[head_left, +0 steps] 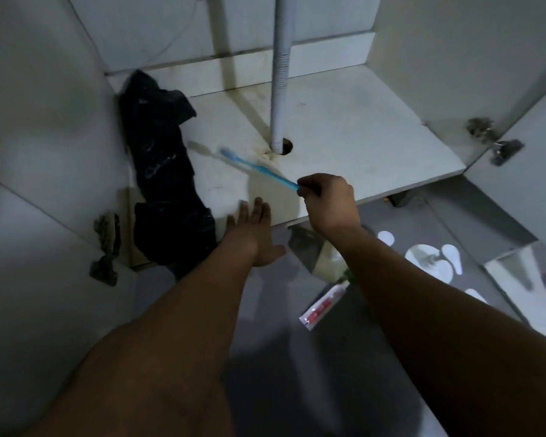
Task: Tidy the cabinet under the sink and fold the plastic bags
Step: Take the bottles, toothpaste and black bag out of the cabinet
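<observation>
My right hand (327,200) pinched a blue toothbrush (256,168) by its handle above the cabinet floor (360,134); my left hand (254,234) lay flat and empty at its front edge. The black plastic bags (164,184) lay unfolded along the left edge, so folding remained.

head cam | looking steeply down, forward into cabinet floor (344,121) | sitting close, just beyond both forearms
</observation>
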